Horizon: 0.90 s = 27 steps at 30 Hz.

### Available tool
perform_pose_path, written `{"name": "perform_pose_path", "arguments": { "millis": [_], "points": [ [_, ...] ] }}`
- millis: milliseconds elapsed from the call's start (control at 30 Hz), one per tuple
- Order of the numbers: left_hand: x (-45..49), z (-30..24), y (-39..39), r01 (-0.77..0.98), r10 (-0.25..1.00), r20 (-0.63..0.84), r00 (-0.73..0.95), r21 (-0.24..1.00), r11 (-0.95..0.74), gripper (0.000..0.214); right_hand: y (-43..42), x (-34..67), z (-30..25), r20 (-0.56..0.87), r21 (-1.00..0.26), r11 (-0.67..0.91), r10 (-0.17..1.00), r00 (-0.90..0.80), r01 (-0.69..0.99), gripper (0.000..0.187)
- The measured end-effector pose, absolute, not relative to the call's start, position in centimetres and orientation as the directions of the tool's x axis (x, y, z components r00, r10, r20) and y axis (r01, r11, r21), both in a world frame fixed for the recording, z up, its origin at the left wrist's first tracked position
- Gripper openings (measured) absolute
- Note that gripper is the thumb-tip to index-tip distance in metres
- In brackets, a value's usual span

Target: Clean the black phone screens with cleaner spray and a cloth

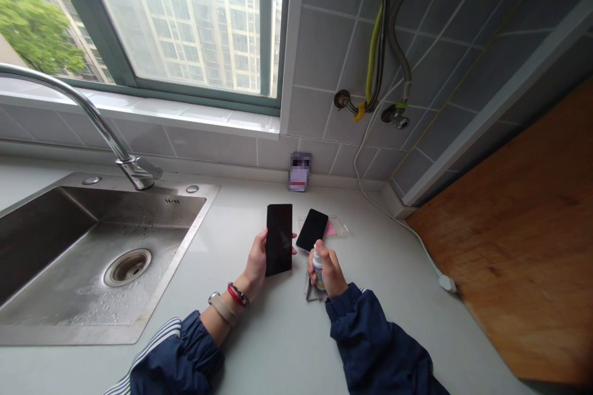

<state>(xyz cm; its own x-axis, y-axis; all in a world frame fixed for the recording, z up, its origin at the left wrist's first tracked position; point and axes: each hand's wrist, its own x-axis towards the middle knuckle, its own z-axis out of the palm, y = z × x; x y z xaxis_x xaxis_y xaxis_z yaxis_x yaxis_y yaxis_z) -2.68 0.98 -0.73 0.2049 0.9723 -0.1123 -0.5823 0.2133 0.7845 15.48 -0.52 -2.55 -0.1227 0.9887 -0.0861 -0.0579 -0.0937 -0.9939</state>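
Observation:
My left hand (257, 262) grips a black smartphone (278, 239) upright by its lower part, with the dark screen facing me. My right hand (332, 269) is closed around a small spray bottle (317, 266) with a white top. Just beyond that hand, a second black slab, perhaps a phone (312, 229), lies tilted on a clear plastic case (340, 227). A pink piece (330, 228) shows beside it. A grey cloth (309, 291) lies partly hidden under my right hand.
A stainless steel sink (92, 259) with a curved faucet (97, 117) is set in the pale countertop (259, 333) on the left. A small pixelated box (299, 171) stands against the tiled wall. A white cable (398, 222) runs to a plug at the wooden board (509, 241) on the right.

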Motion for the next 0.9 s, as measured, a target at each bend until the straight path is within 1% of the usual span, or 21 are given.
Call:
{"name": "perform_pose_path", "arguments": {
  "millis": [100, 200, 300, 367, 467, 600, 900],
  "points": [
    [-3.0, -0.4, 1.2, -0.613, 0.971, -0.127, 0.202, 0.757, 0.226, 0.059, -0.1, 16.4, -2.2, -0.009, -0.998, -0.011, 1.000, -0.024, -0.062, 0.075],
    [-3.4, -0.1, 1.3, -0.619, 0.968, -0.149, 0.202, 0.747, 0.245, 0.061, 0.6, 17.9, -2.1, 0.067, -0.997, 0.072, 0.988, 0.139, -0.029, 0.070],
    [-3.7, 0.0, 1.3, -0.627, 0.966, -0.158, 0.204, 0.737, 0.252, 0.062, 1.5, 19.7, -2.3, 0.119, -0.993, 0.109, 0.938, 0.325, 0.051, 0.055],
    [-3.7, 0.1, 1.3, -0.636, 0.965, -0.154, 0.211, 0.728, 0.255, 0.063, 2.2, 20.8, -2.7, 0.151, -0.987, 0.113, 0.890, 0.430, 0.112, 0.052],
    [-3.8, 0.0, 1.3, -0.646, 0.966, -0.144, 0.217, 0.720, 0.252, 0.062, 3.1, 22.2, -3.6, 0.186, -0.978, 0.105, 0.828, 0.529, 0.179, 0.051],
    [-3.7, 0.1, 1.5, -0.656, 0.962, -0.159, 0.223, 0.705, 0.269, 0.061, 3.7, 23.0, -4.3, 0.241, -0.960, 0.106, 0.783, 0.574, 0.258, 0.051],
    [-4.2, 0.2, 1.5, -0.692, 0.932, -0.233, 0.279, 0.624, 0.363, 0.066, 3.1, 22.1, -3.3, 0.381, -0.892, 0.144, 0.748, 0.543, 0.428, 0.046]
  ]
}}
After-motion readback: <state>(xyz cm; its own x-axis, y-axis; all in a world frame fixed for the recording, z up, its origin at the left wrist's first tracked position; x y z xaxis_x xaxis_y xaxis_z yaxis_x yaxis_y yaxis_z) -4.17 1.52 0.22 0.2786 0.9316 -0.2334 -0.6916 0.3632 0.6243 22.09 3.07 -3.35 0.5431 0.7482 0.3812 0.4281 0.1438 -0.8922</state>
